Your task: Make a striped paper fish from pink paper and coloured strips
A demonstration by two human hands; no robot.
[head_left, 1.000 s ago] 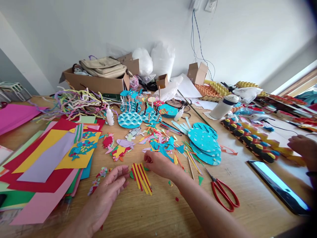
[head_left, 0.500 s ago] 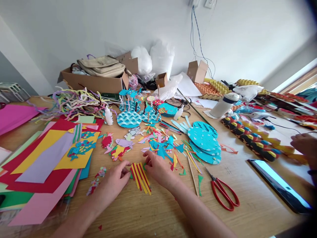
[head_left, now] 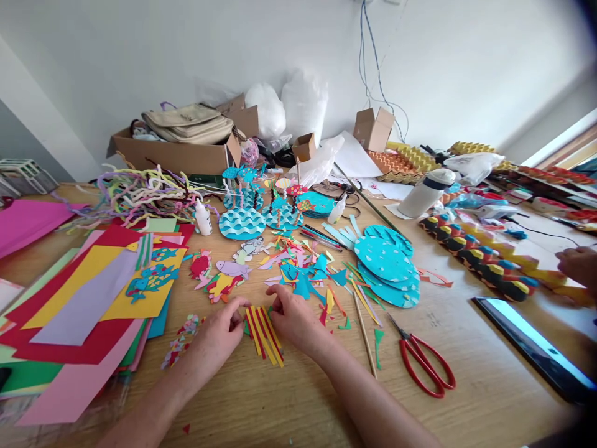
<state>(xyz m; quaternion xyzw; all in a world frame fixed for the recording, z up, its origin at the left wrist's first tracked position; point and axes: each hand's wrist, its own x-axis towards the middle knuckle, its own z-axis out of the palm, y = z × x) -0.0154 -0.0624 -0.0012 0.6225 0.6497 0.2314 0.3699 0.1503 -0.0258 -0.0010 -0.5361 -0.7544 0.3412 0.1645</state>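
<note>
In front of me, narrow red and yellow paper strips (head_left: pixel 263 339) lie side by side in alternating colours on the table. A bit of green shows at their left edge. My left hand (head_left: pixel 222 331) is at the upper left of the row, thumb and index finger closed at the top of the outermost yellow strip. At the upper right edge is my right hand (head_left: pixel 295 316), its index finger and thumb apart. Small paper scraps (head_left: pixel 183 342) lie partly behind my left forearm. Just beyond my hands are cut-out paper fish (head_left: pixel 232 270) and blue paper offcuts (head_left: pixel 303 280).
Red-handled scissors (head_left: pixel 424 367) and a thin wooden stick (head_left: pixel 365 336) lie to the right, near blue discs (head_left: pixel 387 258) and a phone (head_left: pixel 527 345). Coloured sheets (head_left: pixel 84 292) are stacked left. Glue bottles (head_left: pixel 203 219) stand behind. Another person's hand (head_left: pixel 578 264) is at far right.
A yellow strip now forms the left edge of the row, where a red one was outermost. My hands have barely moved. The view has shifted slightly.
</note>
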